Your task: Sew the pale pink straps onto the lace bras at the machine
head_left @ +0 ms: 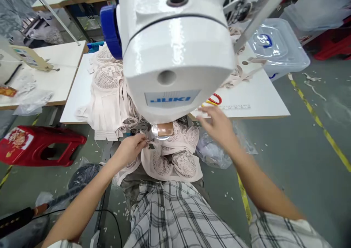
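A white JUKI sewing machine head (178, 58) fills the upper middle of the view and hides what lies behind it. Below it, several pale pink lace bras (187, 164) hang over my lap, partly under the needle area. My left hand (132, 148) is closed, pinching a strap-like edge of a bra just left of the machine's lower end. At the table's front edge, my right hand (218, 126) is raised with fingers apart and nothing in it, close to red-and-yellow-handled scissors (214, 100). A ruler (235, 107) lies on the table beyond the fingers.
More bras are piled on the white table (270, 101) at left (105, 91). A lidded clear plastic bin (282, 50) stands at right, a red stool (41, 145) at left. A plastic bag (214, 151) sits below the table edge. Fabric scraps litter the floor.
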Tool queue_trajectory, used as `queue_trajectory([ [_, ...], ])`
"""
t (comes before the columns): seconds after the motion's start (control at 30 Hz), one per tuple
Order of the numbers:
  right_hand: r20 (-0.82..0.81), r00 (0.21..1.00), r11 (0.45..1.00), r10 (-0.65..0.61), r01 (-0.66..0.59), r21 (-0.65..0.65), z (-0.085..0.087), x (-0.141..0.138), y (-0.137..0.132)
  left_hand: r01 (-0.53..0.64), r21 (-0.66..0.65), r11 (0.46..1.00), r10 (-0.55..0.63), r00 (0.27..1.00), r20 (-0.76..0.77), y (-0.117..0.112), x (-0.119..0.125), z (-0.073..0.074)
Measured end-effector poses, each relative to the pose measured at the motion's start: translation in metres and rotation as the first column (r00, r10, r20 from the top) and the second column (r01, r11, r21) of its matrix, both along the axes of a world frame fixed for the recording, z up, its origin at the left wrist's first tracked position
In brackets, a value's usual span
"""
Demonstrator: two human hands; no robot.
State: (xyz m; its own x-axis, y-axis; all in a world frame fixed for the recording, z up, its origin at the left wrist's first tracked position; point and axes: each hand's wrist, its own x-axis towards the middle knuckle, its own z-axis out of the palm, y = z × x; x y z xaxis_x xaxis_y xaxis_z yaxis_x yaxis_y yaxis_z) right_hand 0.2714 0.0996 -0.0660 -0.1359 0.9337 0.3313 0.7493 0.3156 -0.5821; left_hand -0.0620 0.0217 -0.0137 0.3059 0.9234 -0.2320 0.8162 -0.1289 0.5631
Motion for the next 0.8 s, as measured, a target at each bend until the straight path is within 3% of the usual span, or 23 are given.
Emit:
queue_trajectory([
  [0.03,-0.119,0.989,0.988,0.091,-0.104,-0.112,0.0,-0.011,-0.022,0.028,0.113,0.993,-0.019,0.997,-0.073,-0.004,0.004,-0.005],
  [0.07,-0.212,0.951,0.934,0.225,-0.273,-0.231,-0.001,-0.022,-0.044,0.08,0.23,0.97,-0.05,0.99,-0.135,-0.008,0.009,-0.009],
  [0.1,-0.282,0.895,0.845,0.345,-0.427,-0.321,-0.003,-0.034,-0.064,0.147,0.326,0.934,-0.09,0.979,-0.182,-0.013,0.017,-0.014],
  [0.17,-0.381,0.804,0.72,0.457,-0.586,-0.371,-0.007,-0.053,-0.094,0.269,0.445,0.854,-0.194,0.959,-0.207,-0.024,0.037,-0.018],
  [0.2,-0.429,0.778,0.703,0.459,-0.614,-0.36,-0.008,-0.062,-0.102,0.306,0.482,0.821,-0.243,0.951,-0.19,-0.028,0.048,-0.018],
  [0.27,-0.58,0.734,0.726,0.354,-0.607,-0.324,-0.01,-0.073,-0.11,0.3,0.544,0.784,-0.288,0.951,-0.11,-0.034,0.067,-0.014],
  [0.3,-0.674,0.694,0.743,0.256,-0.587,-0.323,-0.009,-0.077,-0.11,0.253,0.553,0.794,-0.275,0.96,-0.045,-0.035,0.075,-0.01],
  [0.4,-0.828,0.557,0.806,-0.068,-0.458,-0.374,0.004,-0.08,-0.105,0.027,0.421,0.907,-0.128,0.968,0.214,-0.035,0.094,0.002],
  [0.5,-0.812,0.565,0.876,-0.144,-0.309,-0.37,0.026,-0.08,-0.092,-0.159,0.282,0.946,0.055,0.938,0.342,-0.032,0.102,0.009],
  [0.63,-0.711,0.701,0.94,-0.052,-0.207,-0.273,0.045,-0.08,-0.056,-0.203,0.493,0.846,0.15,0.978,0.145,-0.026,0.092,0.006],
  [0.73,-0.587,0.809,0.958,0.033,-0.193,-0.212,0.047,-0.082,-0.026,-0.072,0.66,0.748,0.133,0.99,-0.043,-0.02,0.08,0.001],
  [0.8,-0.562,0.821,0.952,0.103,-0.244,-0.183,0.045,-0.084,-0.009,0.016,0.736,0.676,0.119,0.984,-0.131,-0.015,0.076,0.0],
])
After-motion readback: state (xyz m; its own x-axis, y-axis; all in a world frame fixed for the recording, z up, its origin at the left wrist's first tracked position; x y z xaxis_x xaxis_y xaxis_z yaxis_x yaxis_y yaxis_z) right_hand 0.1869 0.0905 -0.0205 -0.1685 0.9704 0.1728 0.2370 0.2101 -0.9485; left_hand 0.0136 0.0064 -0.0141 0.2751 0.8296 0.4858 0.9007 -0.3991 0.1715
